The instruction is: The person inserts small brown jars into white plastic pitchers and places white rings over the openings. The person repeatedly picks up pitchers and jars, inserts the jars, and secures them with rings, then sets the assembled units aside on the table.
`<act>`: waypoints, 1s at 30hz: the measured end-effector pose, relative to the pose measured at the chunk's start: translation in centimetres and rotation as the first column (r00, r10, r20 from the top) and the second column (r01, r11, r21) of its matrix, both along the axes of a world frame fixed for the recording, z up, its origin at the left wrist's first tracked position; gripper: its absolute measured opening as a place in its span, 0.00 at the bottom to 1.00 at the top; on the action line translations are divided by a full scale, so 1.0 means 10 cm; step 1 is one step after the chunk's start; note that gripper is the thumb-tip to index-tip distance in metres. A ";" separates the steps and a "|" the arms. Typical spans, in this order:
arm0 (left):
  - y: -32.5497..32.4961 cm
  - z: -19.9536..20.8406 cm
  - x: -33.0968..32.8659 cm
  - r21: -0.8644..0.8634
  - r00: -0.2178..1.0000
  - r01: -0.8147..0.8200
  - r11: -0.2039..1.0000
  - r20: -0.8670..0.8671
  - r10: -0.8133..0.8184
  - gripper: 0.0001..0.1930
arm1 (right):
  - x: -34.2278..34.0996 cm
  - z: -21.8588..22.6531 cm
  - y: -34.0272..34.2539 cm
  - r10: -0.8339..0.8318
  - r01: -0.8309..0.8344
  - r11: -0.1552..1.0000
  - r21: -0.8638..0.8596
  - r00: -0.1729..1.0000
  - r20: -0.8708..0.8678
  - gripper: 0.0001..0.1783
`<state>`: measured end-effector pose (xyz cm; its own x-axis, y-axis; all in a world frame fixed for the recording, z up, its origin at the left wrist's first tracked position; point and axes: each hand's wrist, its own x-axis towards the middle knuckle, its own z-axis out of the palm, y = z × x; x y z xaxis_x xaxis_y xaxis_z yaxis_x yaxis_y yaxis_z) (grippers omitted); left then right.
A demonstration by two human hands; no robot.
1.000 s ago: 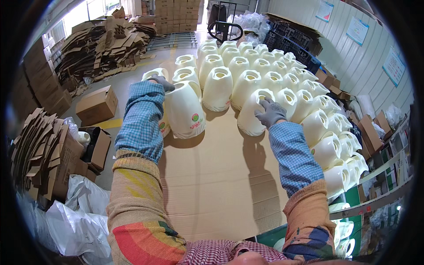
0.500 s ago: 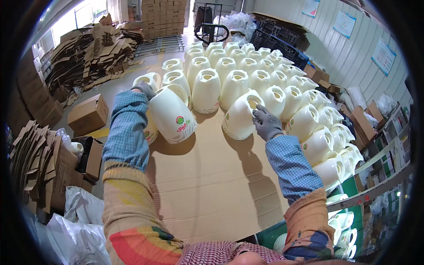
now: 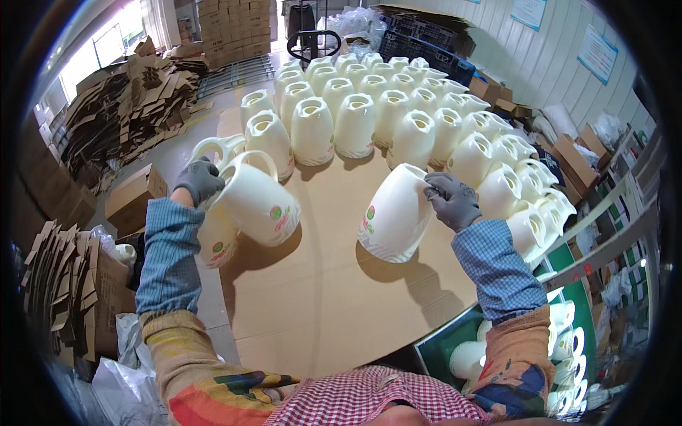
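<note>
My left hand [image 3: 200, 179], in a grey glove, is closed on the top of a cream plastic jug [image 3: 259, 206] with a printed side, which leans over on the cardboard. A second cream jug [image 3: 215, 240] stands close against it on the left, partly covered by it; whether my fingers touch this one too, I cannot tell. My right hand [image 3: 453, 201], also gloved, grips the upper edge of another jug [image 3: 395, 216], tilted, its base near the cardboard sheet [image 3: 327, 298]. That jug's handle side is hidden behind my fingers.
Rows of similar jugs [image 3: 355, 124] stand at the far side and curve down the right. More white jugs [image 3: 565, 344] lie on a green surface at lower right, beside a metal rail [image 3: 604, 252]. Flattened cardboard [image 3: 131, 113] and an open-floor carton [image 3: 136, 199] are at left.
Both hands have come nearer to me and farther apart, bringing a jug each. The left jug now leans more, and the right one stands away from the rows. The view has shifted too.
</note>
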<state>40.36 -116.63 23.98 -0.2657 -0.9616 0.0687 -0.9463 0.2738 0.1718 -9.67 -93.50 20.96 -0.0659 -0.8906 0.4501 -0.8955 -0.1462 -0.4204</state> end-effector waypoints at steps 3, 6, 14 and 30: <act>0.62 0.18 -0.32 -0.003 0.987 0.124 0.992 0.103 -0.123 0.18 | -0.04 0.06 0.62 0.002 -0.002 0.998 -0.055 1.000 0.014 0.11; 1.33 0.26 -0.66 -0.060 0.923 0.327 0.943 0.234 -0.306 0.14 | 0.00 0.28 1.35 0.037 -0.034 0.989 -0.147 0.999 0.017 0.11; 3.18 0.70 -1.62 -0.100 0.562 0.822 0.560 -0.013 -0.827 0.11 | -0.27 0.94 4.39 -0.211 0.281 0.912 -0.300 0.947 0.243 0.13; 6.97 1.03 -4.89 -0.223 -0.439 0.870 -0.441 0.061 -0.897 0.19 | 0.30 -0.89 8.75 -0.962 0.949 0.234 -0.210 0.258 0.094 0.11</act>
